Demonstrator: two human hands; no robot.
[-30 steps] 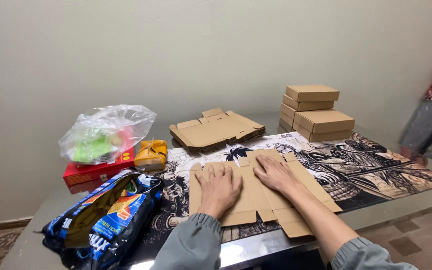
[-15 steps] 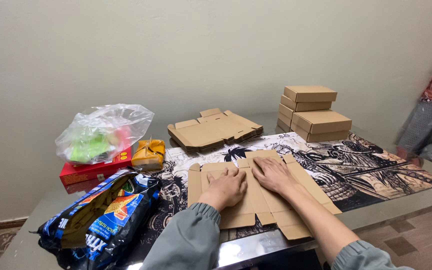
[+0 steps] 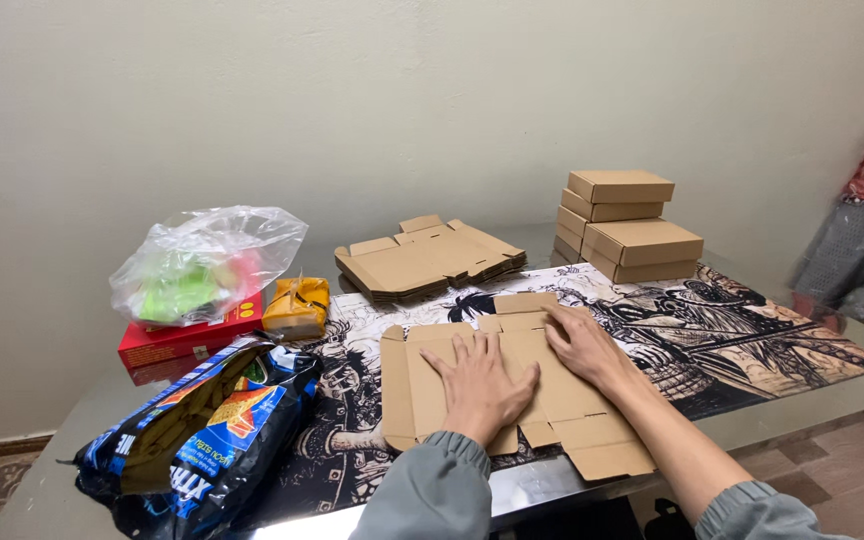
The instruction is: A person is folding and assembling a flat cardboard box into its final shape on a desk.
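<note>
Flat cardboard box blank (image 3: pixel 542 395) lying unfolded on the printed mat (image 3: pixel 752 340) at the table's near edge. Left hand (image 3: pixel 479 385) pressed flat on its middle, fingers spread. Right hand (image 3: pixel 582 345) flat beside it, fingers together. Behind: stack of flat blanks (image 3: pixel 427 258), folded boxes (image 3: pixel 627 225).

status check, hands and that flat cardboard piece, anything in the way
Left hand and right hand both flat, fingers spread, pressing the unfolded box blank. Blank lies flat on the printed mat. Nothing on it.
</note>
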